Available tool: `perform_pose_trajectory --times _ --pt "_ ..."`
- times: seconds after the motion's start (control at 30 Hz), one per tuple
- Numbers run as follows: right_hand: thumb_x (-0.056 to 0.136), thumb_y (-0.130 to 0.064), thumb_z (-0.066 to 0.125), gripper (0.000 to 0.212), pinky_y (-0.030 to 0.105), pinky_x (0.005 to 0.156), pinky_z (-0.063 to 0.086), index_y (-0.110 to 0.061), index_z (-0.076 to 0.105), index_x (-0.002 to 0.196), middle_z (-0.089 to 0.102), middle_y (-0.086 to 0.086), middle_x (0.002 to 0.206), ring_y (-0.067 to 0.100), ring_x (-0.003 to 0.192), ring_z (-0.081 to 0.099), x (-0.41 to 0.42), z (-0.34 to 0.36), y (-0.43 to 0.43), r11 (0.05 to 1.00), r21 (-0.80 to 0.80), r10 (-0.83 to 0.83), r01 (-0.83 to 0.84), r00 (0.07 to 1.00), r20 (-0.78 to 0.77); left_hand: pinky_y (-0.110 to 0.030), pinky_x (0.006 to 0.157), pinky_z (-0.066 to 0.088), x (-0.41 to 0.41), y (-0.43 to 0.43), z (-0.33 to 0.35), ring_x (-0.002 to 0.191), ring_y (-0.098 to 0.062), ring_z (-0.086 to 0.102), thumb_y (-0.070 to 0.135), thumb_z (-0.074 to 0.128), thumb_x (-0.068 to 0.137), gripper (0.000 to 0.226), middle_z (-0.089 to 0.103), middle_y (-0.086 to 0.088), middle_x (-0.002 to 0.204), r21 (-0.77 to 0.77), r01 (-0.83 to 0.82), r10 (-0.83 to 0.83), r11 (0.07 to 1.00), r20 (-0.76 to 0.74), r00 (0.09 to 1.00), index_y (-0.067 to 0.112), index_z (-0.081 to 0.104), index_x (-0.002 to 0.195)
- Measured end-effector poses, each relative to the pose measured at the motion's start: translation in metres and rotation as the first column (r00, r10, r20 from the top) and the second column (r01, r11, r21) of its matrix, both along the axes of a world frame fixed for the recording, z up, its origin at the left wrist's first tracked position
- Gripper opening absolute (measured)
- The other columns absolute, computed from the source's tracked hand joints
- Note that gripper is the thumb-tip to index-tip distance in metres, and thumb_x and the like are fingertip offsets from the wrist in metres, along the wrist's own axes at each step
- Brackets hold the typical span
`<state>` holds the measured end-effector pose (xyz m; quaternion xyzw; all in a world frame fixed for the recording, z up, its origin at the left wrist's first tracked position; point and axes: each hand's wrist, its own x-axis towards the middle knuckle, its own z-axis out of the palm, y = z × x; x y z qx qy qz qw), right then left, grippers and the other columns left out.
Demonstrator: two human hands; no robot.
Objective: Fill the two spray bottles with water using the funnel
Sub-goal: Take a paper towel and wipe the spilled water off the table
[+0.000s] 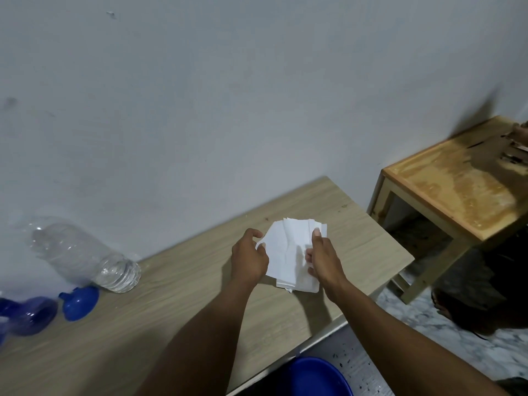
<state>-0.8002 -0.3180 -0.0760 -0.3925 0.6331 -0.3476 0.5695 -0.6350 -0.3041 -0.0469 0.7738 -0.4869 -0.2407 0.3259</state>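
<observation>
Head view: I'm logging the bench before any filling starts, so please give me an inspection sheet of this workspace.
Surface: light wood-look table against a white wall, with a few dark specks near its far edge.
Job's things: clear plastic bottle, blue funnel and a blurred blue spray bottle at the left end; a second spray bottle cannot be made out.
Clutter: stack of white tissues at the table's right end.
Grippers: left hand and right hand both hold the tissues.
Cables: nothing seen.
Surroundings: wooden stool to the right; blue basin on the floor below the table edge.
</observation>
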Motion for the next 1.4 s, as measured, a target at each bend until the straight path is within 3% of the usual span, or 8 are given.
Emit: perform_pose_trajectory --times 0.17,0.27,0.33,0.47,0.67,1.07,1.2,1.4 --pt "0.097 -0.071 0.021 0.059 0.046 0.101 0.048 -0.028 0.052 0.123 0.056 -0.001 0.122 0.025 0.112 0.057 0.004 0.008 0.01 0.957 -0.12 0.231 -0.266 0.942 -0.242 -0.028 0.065 0.038 0.004 0.003 -0.003 0.083 -0.02 0.058 0.013 0.054 0.094 0.016 0.059 0.003 0.085 -0.023 0.008 -0.007 1.0 0.042 0.999 0.025 0.059 0.103" --pt "0.087 -0.083 0.014 0.071 0.037 0.09 0.053 -0.03 0.05 0.12 0.061 -0.002 0.123 0.018 0.104 0.061 0.004 0.003 0.02 0.85 -0.189 0.387 -0.492 0.826 -0.409 -0.028 0.067 0.04 0.004 0.003 -0.002 0.087 -0.019 0.059 0.014 0.054 0.095 0.016 0.061 0.002 0.093 -0.025 0.001 0.0 1.0 0.04 0.999 0.026 0.059 0.105" --pt "0.091 -0.078 0.017 0.068 0.033 0.093 0.052 -0.031 0.043 0.133 0.056 -0.002 0.136 0.018 0.113 0.06 0.005 -0.003 0.024 0.798 -0.193 0.423 -0.571 0.759 -0.494 -0.027 0.07 0.04 0.004 0.004 0.0 0.091 -0.018 0.058 0.014 0.053 0.096 0.016 0.061 0.003 0.098 -0.024 0.005 -0.004 1.0 0.05 0.999 0.025 0.059 0.107" --pt "0.094 -0.075 0.019 0.078 0.043 0.118 0.031 -0.033 0.011 0.158 0.02 -0.005 0.166 0.02 0.15 0.027 0.007 -0.014 0.025 0.757 -0.136 0.453 -0.639 0.664 -0.595 -0.028 0.074 0.04 0.008 0.004 0.001 0.094 -0.019 0.058 0.013 0.053 0.096 0.017 0.062 0.002 0.099 -0.042 0.014 -0.012 0.999 0.06 0.998 0.024 0.059 0.107" --pt "0.085 -0.082 0.008 0.089 0.045 0.124 0.017 -0.033 0.001 0.159 -0.004 -0.007 0.169 0.015 0.155 -0.002 0.004 -0.029 0.026 0.691 0.017 0.52 -0.722 0.481 -0.706 -0.03 0.074 0.046 0.015 0.005 0.0 0.093 -0.02 0.059 0.012 0.053 0.095 0.016 0.063 0.0 0.097 -0.066 0.0 0.003 0.998 0.046 0.999 0.024 0.059 0.104" --pt "0.091 -0.076 0.013 0.082 0.045 0.123 0.023 -0.029 0.013 0.159 0.007 -0.004 0.169 0.016 0.155 0.011 0.001 -0.018 0.022 0.679 0.074 0.538 -0.73 0.426 -0.728 -0.028 0.075 0.038 0.038 0.014 0.003 0.09 -0.015 0.049 0.012 0.048 0.097 0.019 0.058 0.001 0.102 -0.08 -0.096 0.103 0.992 0.096 0.99 0.023 0.057 0.109" --pt "0.093 -0.074 0.014 0.081 0.045 0.121 0.026 -0.028 0.019 0.158 0.012 -0.001 0.168 0.018 0.154 0.014 0.002 -0.014 0.021 0.672 0.074 0.524 -0.737 0.403 -0.75 -0.029 0.075 0.04 0.056 0.018 0.001 0.094 -0.023 0.057 0.013 0.052 0.095 0.018 0.062 -0.003 0.1 -0.08 -0.087 0.094 0.993 0.088 0.992 0.022 0.057 0.109" --pt "0.088 -0.075 0.005 0.082 0.044 0.101 0.043 -0.027 0.039 0.146 0.035 0.006 0.153 0.031 0.132 0.045 0.008 -0.004 0.019 0.653 0.045 0.314 -0.756 0.216 -0.925 -0.028 0.078 0.041 0.071 0.032 0.003 0.095 -0.022 0.056 0.014 0.058 0.093 0.019 0.057 0.0 0.092 -0.062 -0.065 0.069 0.996 0.069 0.995 0.022 0.058 0.111"
